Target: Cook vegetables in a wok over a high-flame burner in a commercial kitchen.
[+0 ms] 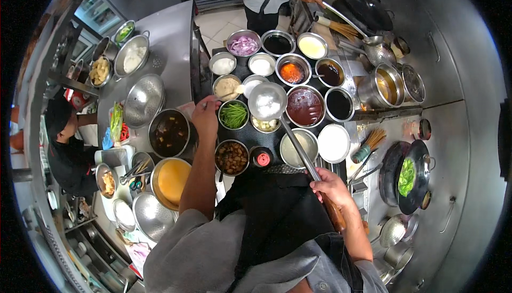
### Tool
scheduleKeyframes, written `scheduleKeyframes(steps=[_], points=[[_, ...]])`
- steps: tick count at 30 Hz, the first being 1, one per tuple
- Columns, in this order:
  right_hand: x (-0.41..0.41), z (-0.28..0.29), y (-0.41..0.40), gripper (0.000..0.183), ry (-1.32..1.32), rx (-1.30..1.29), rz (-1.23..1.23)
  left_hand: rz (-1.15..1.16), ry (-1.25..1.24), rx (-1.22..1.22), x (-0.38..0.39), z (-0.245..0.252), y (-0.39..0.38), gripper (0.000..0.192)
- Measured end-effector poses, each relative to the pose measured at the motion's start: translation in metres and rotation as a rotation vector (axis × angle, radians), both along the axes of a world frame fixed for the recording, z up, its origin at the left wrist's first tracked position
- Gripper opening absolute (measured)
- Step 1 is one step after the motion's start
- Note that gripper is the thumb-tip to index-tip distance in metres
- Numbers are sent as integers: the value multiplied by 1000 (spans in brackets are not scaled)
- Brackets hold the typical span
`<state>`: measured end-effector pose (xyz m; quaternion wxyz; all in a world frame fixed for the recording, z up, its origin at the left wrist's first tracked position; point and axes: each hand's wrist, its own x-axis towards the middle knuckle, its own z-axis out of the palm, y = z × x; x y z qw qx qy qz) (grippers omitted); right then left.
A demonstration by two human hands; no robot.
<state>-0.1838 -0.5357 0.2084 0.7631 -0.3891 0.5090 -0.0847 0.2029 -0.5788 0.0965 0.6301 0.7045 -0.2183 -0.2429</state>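
Observation:
My right hand (330, 187) grips the wooden handle of a long steel ladle (267, 101). The ladle's bowl hangs over the middle of the seasoning bowls and partly hides a bowl of white granules (251, 84) and a bowl of chopped pale vegetable (266, 125). My left hand (206, 117) pinches a small spoon (230, 94) by its handle. Its tip, at a metal bowl of beige seasoning (226, 85), carries a pale lump. Just below that bowl are cut green stalks (233, 115). A bowl of dark red sauce (305, 106) lies right of the ladle.
A red-capped bottle (262, 158) stands near my apron. On the right, a wok (418, 185) holds green vegetables on the range. Across from me, a person (266, 1) holds another ladle and a wok. Pots and colanders (144, 101) crowd the left counter; another person (68, 145) is beyond it.

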Motion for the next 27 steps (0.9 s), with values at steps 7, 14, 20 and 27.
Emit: scheduleKeyframes(steps=[7,14,20,27], points=[[7,-7,-4,38,-75,10,48,-110,-863,30,14,-17,-5,12],[-32,16,30,42,-135,61,-196,-426,-1352,14,9,-61,-25,19],[-108,38,91,46,-289,-8,-568,-625,-1324,610,-5,-42,3,57],[-233,52,151,52,126,-401,-1166,-562,-1144,198,-26,-17,54,37]])
